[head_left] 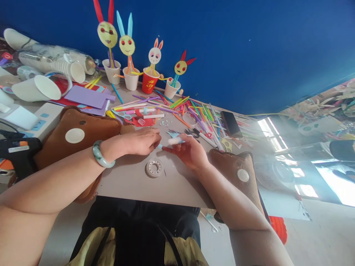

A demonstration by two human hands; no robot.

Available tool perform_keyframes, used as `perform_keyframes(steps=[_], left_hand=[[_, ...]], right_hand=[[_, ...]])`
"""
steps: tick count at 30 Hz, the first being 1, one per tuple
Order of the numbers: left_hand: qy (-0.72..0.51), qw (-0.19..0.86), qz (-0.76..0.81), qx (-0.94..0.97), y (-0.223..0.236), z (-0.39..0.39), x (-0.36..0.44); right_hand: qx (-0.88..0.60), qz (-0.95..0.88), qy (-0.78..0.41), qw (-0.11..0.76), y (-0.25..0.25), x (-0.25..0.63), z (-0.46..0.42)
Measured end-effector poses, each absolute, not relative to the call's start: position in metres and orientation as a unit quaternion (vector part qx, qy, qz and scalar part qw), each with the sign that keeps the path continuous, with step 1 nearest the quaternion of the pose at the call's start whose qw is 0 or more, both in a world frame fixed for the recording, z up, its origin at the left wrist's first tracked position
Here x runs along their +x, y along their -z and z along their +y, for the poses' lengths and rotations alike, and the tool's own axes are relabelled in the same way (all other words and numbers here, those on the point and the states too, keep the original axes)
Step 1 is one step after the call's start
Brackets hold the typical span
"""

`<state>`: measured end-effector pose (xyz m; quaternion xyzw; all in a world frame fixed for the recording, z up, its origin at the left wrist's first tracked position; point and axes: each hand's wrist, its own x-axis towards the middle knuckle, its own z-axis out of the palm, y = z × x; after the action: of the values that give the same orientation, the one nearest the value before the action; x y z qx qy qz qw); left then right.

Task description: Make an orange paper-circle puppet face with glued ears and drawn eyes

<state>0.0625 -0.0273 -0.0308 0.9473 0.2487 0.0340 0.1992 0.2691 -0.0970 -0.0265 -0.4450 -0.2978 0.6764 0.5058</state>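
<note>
My left hand [142,141], with a jade-coloured bangle on its wrist, is closed low over the table, its fingers bent down. What its fingertips hold, if anything, is hidden. My right hand [192,152], palm turned up, has its fingers curled around a short white tube [174,140], perhaps a marker or glue pen. Between the two hands, a small light blue piece [160,146] sits at the right fingertips; which hand grips it I cannot tell. Just below them, a roll of tape [149,170] lies flat on the table.
Rabbit-faced figures stand in cups, such as a red cup [149,85], along the blue wall. Scattered coloured sticks [177,105], scissors [194,133] and a phone [231,123] lie beyond my hands. Brown cushions [83,127] flank me; a glue gun [20,151] is far left.
</note>
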Motion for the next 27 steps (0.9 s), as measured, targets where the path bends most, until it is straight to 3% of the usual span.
perform_keyframes(steps=[4, 7, 15, 27], left_hand=[[-0.048, 0.181, 0.265, 0.946, 0.029, -0.028, 0.062], [-0.066, 0.182, 0.251, 0.948, 0.034, -0.026, 0.062], [-0.156, 0.2, 0.263, 0.931, 0.047, -0.022, 0.069], [-0.206, 0.19, 0.356, 0.891, 0.049, -0.014, 0.072]], right_hand=[[-0.467, -0.366, -0.615, 0.519, 0.032, 0.271, -0.095], [-0.512, -0.468, -0.488, 0.529, 0.036, 0.276, -0.097], [-0.499, -0.753, -0.13, 0.408, 0.037, 0.283, -0.101], [-0.459, -0.813, -0.06, 0.353, 0.049, 0.286, -0.091]])
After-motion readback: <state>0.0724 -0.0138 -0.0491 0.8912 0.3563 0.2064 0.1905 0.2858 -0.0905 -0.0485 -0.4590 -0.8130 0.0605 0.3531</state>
